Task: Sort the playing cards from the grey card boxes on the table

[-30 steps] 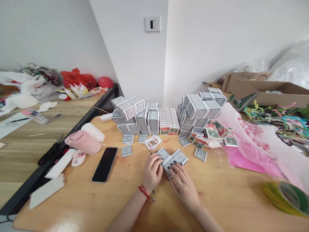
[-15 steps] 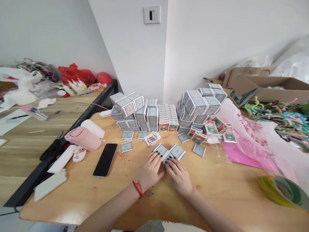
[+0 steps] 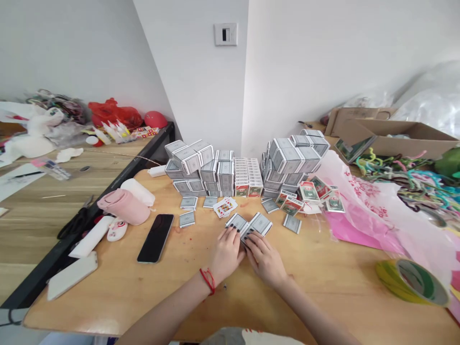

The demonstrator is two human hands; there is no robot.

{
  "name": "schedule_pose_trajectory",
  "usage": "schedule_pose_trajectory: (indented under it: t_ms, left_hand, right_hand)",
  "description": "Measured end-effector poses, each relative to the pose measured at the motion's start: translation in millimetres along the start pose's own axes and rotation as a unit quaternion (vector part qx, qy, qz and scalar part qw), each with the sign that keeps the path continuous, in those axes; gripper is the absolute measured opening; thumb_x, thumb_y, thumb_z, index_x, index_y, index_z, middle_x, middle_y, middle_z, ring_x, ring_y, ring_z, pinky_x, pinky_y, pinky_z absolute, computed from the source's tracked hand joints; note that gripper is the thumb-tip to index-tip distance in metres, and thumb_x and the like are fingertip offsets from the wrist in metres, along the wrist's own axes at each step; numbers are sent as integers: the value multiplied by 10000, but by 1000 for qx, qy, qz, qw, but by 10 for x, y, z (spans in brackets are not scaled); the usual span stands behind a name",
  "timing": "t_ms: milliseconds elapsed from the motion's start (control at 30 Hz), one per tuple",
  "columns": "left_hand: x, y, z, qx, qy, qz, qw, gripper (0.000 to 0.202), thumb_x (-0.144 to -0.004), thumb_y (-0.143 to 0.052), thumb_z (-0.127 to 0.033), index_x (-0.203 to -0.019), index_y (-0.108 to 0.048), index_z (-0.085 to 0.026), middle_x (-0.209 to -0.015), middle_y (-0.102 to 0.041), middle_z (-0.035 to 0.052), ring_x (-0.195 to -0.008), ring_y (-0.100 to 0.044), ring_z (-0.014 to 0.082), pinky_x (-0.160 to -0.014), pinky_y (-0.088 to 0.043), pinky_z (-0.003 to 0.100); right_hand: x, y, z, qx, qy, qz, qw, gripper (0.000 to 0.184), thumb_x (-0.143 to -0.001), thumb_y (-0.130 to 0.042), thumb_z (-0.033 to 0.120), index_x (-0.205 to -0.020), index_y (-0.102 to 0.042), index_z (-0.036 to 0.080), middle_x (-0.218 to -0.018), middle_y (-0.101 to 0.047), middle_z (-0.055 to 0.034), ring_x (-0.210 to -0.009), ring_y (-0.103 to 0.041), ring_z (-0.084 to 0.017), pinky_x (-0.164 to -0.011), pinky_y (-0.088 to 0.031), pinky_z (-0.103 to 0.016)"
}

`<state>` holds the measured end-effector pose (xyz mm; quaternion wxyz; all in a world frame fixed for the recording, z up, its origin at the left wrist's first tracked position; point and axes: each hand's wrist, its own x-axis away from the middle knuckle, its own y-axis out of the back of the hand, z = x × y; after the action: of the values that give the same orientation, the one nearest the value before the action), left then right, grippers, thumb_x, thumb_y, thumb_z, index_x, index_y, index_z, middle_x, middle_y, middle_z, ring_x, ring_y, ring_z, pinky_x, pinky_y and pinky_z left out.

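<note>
My left hand (image 3: 225,254) and my right hand (image 3: 265,258) rest side by side on the wooden table (image 3: 179,282). Their dark-nailed fingertips press on a small group of grey-backed card packs (image 3: 249,224) lying flat in front of me. The fingers are curled over the near edges of the packs. A red cord circles my left wrist. Loose face-up playing cards (image 3: 225,207) lie just beyond the packs.
Stacks of grey card boxes (image 3: 247,170) line the wall. A black phone (image 3: 155,231), a pink roll (image 3: 124,206) and white pieces lie to the left. A pink plastic bag (image 3: 362,211), a tape roll (image 3: 413,282) and a cardboard box (image 3: 391,136) sit to the right.
My hands have drawn closer together on the packs, and the view has shifted back a little. The packs have barely moved.
</note>
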<state>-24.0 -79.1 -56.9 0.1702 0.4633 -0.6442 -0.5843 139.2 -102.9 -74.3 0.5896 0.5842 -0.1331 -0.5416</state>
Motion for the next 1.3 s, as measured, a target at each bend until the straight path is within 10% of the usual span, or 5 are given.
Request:
schedule_pose_trajectory:
  t_ms: [367, 667, 1300]
  left_hand:
    - [-54, -85, -86, -32, 48, 18, 998, 740, -639, -535, -368, -1281, -324, -65, -1357, -313, 221, -1272, -261, 339, -1006, -256, 500]
    - [-261, -249, 6, -100, 19, -19, 995, 515, -714, -418, -209, -1198, -447, -34, -1205, -487, 231, -1188, -388, 326, -977, -285, 488]
    - [-311, -337, 152, -162, -23, 16, 986, 434, -729, -428, -194, -1121, -524, -34, -1106, -556, 233, -1052, -519, 309, -877, -404, 431]
  right_hand:
    - [-261, -21, -83, 107, -70, 67, 990, 624, -753, -487, 367, -1273, -381, 40, -1330, -384, -203, -1257, -280, -337, -982, -284, -485]
    - [-549, -61, 73, 201, -91, 137, 966, 420, -738, -430, 168, -1114, -525, 7, -1166, -498, -312, -1083, -438, -414, -800, -343, -563]
    - [-758, 68, 84, 188, -105, 282, 935, 476, -702, -467, 289, -1084, -507, 8, -1058, -519, -335, -967, -501, -422, -675, -406, -482]
